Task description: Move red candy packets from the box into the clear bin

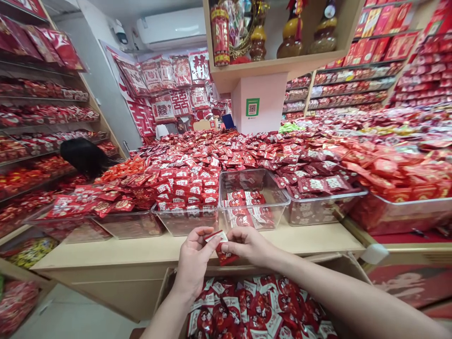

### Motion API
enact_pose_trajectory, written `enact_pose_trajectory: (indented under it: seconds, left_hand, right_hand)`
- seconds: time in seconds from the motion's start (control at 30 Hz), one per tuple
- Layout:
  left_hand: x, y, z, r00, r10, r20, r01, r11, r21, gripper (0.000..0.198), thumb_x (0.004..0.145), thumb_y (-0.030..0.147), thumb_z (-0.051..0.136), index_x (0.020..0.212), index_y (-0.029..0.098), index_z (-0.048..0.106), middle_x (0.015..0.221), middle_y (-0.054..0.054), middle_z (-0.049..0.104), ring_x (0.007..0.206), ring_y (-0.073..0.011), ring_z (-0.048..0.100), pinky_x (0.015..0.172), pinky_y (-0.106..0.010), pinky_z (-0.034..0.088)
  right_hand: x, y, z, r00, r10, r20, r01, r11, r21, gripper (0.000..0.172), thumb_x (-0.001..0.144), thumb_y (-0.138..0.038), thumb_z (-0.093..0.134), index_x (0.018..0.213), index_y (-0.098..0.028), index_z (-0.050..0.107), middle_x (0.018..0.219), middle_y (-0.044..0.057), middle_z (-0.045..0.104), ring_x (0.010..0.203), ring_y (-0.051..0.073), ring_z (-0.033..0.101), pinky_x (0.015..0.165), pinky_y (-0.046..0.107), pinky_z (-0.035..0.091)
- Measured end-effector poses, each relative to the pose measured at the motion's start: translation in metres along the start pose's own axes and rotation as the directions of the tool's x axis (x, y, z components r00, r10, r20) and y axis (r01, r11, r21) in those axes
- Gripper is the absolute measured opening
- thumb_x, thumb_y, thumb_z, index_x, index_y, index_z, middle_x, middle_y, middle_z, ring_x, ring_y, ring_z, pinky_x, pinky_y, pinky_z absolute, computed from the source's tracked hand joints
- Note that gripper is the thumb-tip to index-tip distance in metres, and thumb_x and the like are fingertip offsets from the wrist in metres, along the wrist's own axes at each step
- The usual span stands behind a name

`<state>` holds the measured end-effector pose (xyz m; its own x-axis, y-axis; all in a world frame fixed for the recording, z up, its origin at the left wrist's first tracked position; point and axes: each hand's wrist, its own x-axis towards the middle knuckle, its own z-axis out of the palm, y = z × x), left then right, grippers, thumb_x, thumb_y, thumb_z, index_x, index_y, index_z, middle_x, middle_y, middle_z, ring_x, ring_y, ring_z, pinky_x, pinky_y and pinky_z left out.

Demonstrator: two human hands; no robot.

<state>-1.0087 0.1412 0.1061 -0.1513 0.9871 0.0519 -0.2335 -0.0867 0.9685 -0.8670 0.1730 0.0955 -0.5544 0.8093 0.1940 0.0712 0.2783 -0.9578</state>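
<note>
Between my two hands is a small red-and-white candy packet (226, 255), held in front of the counter's edge. My left hand (196, 254) pinches its white upper edge between thumb and fingers. From the other side, my right hand (250, 246) grips the packet with its thumb on the front. Below my hands stands an open cardboard box (164, 287) filled with similar red-and-white packets (243, 306). Just beyond my hands, a clear plastic bin (282, 197) on the counter holds several such packets in a low layer.
More clear bins heaped with red packets (190, 188) line the wooden counter (116, 254) on both sides. A pillar (263, 89) with a shelf above rises behind them. Dark hair of a person (84, 157) shows at the left, near stocked shelves (42, 115).
</note>
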Motion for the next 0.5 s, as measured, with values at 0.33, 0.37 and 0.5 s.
enact_pose_trajectory:
  seconds: [0.33,0.37,0.5]
  left_hand:
    - [0.003,-0.005,-0.002,0.994,0.039,-0.106,-0.04,0.999,-0.006,0.023,0.066,0.025,0.063,0.085,0.02,0.051,0.074,0.004,0.063,0.067,-0.007,0.056,0.061,-0.017,0.045]
    - [0.003,-0.006,-0.002,0.992,0.054,-0.111,-0.053,0.998,0.015,0.023,0.068,0.028,0.06,0.088,0.021,0.051,0.076,0.004,0.062,0.068,-0.0074,0.056,0.059,-0.017,0.044]
    - [0.003,-0.008,-0.001,0.995,0.081,-0.063,-0.073,0.99,0.123,0.021,0.072,0.028,0.055,0.092,0.023,0.047,0.081,0.002,0.058,0.068,-0.0083,0.054,0.053,-0.017,0.042]
  right_hand:
    - [-0.001,-0.002,0.006,0.999,0.036,0.021,-0.039,0.986,0.165,0.023,0.072,-0.035,0.054,0.086,-0.017,0.051,0.067,-0.002,0.052,0.057,0.009,0.05,0.051,0.022,0.044]
    - [0.002,-0.007,0.0,1.0,-0.013,-0.019,0.015,0.993,0.113,0.022,0.074,-0.034,0.051,0.087,-0.017,0.051,0.068,-0.001,0.052,0.058,0.009,0.049,0.052,0.022,0.044]
    - [0.032,-0.036,-0.049,0.947,-0.16,-0.277,0.109,0.976,-0.19,0.028,0.077,-0.032,0.047,0.101,-0.018,0.049,0.078,0.001,0.054,0.06,0.009,0.048,0.052,0.021,0.042]
